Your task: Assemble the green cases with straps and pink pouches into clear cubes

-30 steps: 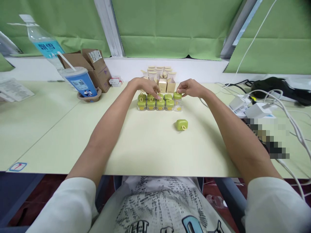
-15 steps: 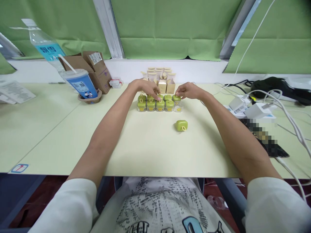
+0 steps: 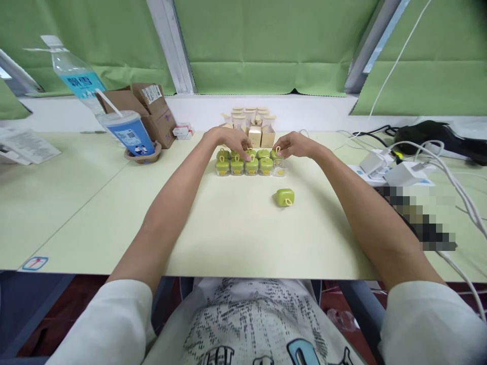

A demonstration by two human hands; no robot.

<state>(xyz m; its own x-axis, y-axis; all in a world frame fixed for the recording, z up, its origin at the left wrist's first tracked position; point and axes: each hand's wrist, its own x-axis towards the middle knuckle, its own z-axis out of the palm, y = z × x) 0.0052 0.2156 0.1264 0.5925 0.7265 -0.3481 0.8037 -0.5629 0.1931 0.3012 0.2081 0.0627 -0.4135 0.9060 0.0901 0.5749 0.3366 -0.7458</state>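
Small clear containers with green lids and pale loops stand in two rows on the table. My left hand (image 3: 234,142) reaches over the back row with thumb and fingers apart, its fingertips at a middle container (image 3: 250,152). At the right end of the back row, my right hand (image 3: 294,145) pinches the green lid (image 3: 274,153) of a container. In front of that one stands a lidless clear container (image 3: 280,168) with something yellow in it. A loose green lid (image 3: 285,197) lies nearer me, its loop toward me.
Small open cardboard boxes (image 3: 254,136) stand behind the rows. On the left are a blue cup (image 3: 133,134) with a straw, a tilted water bottle (image 3: 81,83) and a brown carton (image 3: 162,121). White chargers (image 3: 403,172), a power strip and cables lie right.
The view has shifted slightly. My right fingers have moved a little on the back-right lid, whose pale loop now shows. My left hand stays over the back row.
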